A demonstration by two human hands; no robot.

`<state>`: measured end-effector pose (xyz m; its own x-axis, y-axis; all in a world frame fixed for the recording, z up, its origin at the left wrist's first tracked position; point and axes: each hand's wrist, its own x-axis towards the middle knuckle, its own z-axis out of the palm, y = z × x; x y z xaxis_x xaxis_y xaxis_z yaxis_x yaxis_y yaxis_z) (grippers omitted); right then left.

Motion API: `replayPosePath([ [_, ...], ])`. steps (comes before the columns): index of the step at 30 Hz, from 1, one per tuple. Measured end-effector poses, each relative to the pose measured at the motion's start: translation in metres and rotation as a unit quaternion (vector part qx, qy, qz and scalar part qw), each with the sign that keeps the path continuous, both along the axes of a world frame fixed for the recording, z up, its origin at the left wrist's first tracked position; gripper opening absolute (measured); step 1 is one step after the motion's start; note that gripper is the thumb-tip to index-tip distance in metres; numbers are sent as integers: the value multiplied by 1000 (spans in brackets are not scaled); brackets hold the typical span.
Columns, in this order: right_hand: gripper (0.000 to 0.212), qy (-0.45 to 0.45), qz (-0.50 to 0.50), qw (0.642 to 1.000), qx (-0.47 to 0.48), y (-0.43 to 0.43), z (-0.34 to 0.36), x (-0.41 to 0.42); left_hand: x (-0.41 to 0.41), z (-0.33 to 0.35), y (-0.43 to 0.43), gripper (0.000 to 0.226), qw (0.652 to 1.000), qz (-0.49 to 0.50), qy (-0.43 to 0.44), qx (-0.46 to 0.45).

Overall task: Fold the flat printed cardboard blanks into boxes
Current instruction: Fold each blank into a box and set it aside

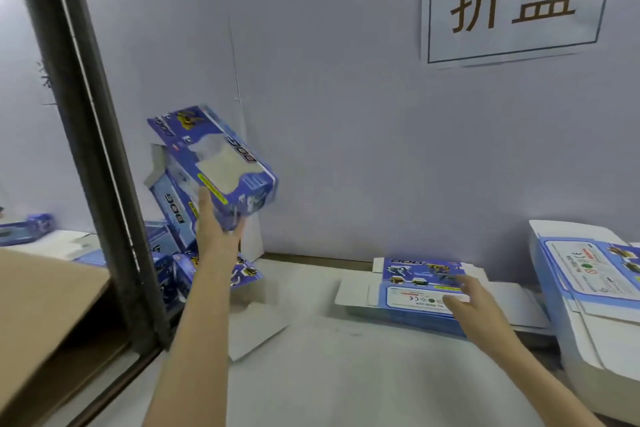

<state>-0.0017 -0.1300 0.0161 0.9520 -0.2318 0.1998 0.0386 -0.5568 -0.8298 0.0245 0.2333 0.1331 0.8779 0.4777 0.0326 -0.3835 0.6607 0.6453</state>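
While left hand (218,229) gripped folded box (214,163) by near end, raised above pile of boxes (173,267) at far left, right hand (467,291) rested straight-fingered on top blank (415,274) of low stack, right of centre. Blank judged light, thin, easily creased; best taken by free edge. Pale table (346,374); taller blank stack (588,288) right; grey wall (346,114), sign (512,3); dark post (86,149), brown carton (41,305) left.
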Motion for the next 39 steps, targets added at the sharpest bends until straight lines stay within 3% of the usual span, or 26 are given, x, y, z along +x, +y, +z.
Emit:
replayPosePath([
  [2, 45, 9, 15, 998, -59, -1, -5, 2, 12, 22, 0, 62, 998, -13, -56, -18],
  [3, 46, 15, 23, 996, -87, -1, -7, 3, 17, 25, -7, 56, 998, -34, -55, 24],
  [5, 49, 25, 40, 987, -152, 1, -11, 4, 21, 17, -32, 44, 983, -51, -19, 173],
  [8, 56, 42, 54, 954, -292, -3, -20, 6, 19, -18, -77, 51, 918, -65, 16, 390],
  [9, 56, 53, 52, 938, -340, -5, -22, 6, 18, -34, -92, 49, 879, -85, 21, 469],
  [13, 56, 45, 48, 903, -424, -16, -30, 2, 9, -98, -151, 43, 653, -131, -11, 746],
  [17, 48, 16, 81, 941, -327, -29, -37, -6, 3, -139, -198, 55, 461, -123, -42, 878],
  [19, 41, 0, 98, 938, -331, -33, -37, -15, -1, -152, -212, 55, 416, -97, -54, 902],
  [21, 38, -25, 100, 919, -381, -37, -37, -18, -2, -163, -217, 51, 396, -70, -57, 914],
  [23, 36, -32, 104, 901, -419, -35, -29, -25, -3, -167, -213, 47, 405, -47, -71, 910],
  [25, 32, -80, 99, 890, -438, -27, -17, -33, -7, -159, -204, 42, 450, -16, -103, 887],
  [28, 37, -262, 60, 892, -364, -10, 3, -47, -20, -130, -183, 36, 524, 114, -172, 827],
  [31, 52, -389, 24, 875, -286, 7, 29, -60, -26, -93, -165, 24, 577, 222, -105, 779],
  [33, 57, -398, -3, 894, -205, 9, 45, -68, -33, -67, -157, 12, 672, 261, -47, 691],
  [35, 62, -366, -35, 924, -108, 8, 62, -76, -45, -47, -157, 18, 752, 260, -49, 604],
  [39, 62, -271, -57, 959, 53, 1, 81, -84, -76, -29, -177, 30, 870, 159, -105, 456],
])
